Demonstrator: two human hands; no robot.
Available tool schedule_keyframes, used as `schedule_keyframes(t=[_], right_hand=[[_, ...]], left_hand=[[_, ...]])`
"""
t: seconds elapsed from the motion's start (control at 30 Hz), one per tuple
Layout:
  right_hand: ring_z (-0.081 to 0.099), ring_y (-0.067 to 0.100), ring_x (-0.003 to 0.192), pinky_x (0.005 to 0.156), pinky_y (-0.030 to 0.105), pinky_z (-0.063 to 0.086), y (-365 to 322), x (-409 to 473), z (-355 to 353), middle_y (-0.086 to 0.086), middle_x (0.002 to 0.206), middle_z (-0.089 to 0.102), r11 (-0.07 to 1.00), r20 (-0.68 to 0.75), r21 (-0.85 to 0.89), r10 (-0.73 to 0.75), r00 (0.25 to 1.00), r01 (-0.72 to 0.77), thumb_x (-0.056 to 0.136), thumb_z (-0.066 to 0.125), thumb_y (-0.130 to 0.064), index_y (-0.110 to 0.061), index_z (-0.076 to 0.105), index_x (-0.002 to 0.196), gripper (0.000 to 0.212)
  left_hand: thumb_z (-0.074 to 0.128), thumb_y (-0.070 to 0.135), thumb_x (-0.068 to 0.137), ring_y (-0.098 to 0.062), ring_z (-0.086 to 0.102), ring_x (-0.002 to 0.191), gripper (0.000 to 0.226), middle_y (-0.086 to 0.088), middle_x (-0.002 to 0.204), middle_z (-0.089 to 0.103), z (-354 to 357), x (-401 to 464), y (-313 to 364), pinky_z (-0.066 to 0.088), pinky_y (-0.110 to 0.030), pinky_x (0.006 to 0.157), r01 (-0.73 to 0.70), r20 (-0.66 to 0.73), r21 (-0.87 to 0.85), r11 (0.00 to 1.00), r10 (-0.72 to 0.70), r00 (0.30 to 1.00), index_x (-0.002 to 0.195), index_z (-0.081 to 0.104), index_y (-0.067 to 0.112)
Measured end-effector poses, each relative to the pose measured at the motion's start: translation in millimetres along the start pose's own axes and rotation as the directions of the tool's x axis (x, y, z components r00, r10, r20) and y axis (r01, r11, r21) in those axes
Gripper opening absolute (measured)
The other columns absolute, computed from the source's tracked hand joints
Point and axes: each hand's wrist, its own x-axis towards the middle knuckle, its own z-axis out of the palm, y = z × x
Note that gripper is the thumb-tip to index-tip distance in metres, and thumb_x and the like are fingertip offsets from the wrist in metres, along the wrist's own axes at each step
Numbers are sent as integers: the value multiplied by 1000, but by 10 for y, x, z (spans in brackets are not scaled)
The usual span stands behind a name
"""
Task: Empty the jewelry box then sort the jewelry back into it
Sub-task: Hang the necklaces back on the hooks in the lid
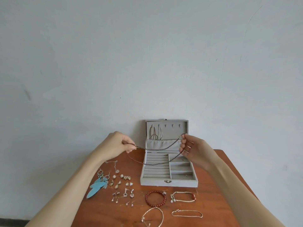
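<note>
Your left hand (120,143) pinches one end of the dark bead necklace (157,157), and your right hand (191,149) pinches the other end with curled fingers; the strand hangs in two loops between them, in the air over the open box (168,181). The box sits at the table's (211,202) 12 o'clock, its raised lid against the wall (147,54), with a few chains (155,133) hanging on the lid's hooks and its ring rolls and side cells bare apart from a small piece or two too tiny to tell. At 9 o'clock from the box lie earrings: a blue feather pair (98,185) right at the table's left edge, partly overhanging it, then pearl studs (118,176) and small drops nearer the box. At 6 o'clock lie a red bead bracelet (155,198), a pale bracelet with a red bead (183,196), a thin chain bracelet (186,213) and a bangle (153,216) near the near edge. Bare wood shows at 3 o'clock of the box, under your right forearm. No writing or label can be read.
</note>
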Motion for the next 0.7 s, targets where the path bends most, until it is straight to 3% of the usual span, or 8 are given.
schedule_keyframes(t=[0.1,0.2,0.4,0.6,0.7], right_hand=[[55,14,62,63,24,52,69,-97,72,3,69,57,988,46,-151,-27,999,33,92,48,-10,-5,62,82,18],[60,17,73,72,26,51,154,-179,219,7,78,63,951,141,-295,-55,988,95,95,46,-10,-2,64,89,21],[63,19,94,92,28,50,224,-282,441,11,98,66,906,237,-405,-30,971,126,96,45,-15,-2,63,101,23],[64,18,92,87,25,50,247,-357,494,7,93,68,885,305,-459,75,949,77,97,42,-17,-6,58,102,20],[60,17,72,76,25,50,222,-370,488,4,74,63,884,331,-464,119,936,51,96,46,-15,-3,58,98,17]], left_hand=[[68,24,81,-5,63,81,7,12,76,70,39,-74,151,45,-21,79,-74,-2,17,997,74,997,77,72,27],[68,28,81,1,57,72,7,14,74,67,91,-107,332,41,-10,67,-136,-20,15,991,136,990,74,68,31],[67,26,82,2,55,70,5,12,74,64,153,-97,531,37,0,63,-210,-126,-18,977,207,970,78,68,23],[67,25,82,9,53,65,5,13,70,63,164,-98,518,38,-3,61,-235,-145,-115,965,218,965,78,70,24],[68,26,81,1,56,65,7,10,71,65,195,-86,443,40,-6,60,-204,-167,-132,970,181,969,74,68,27]])
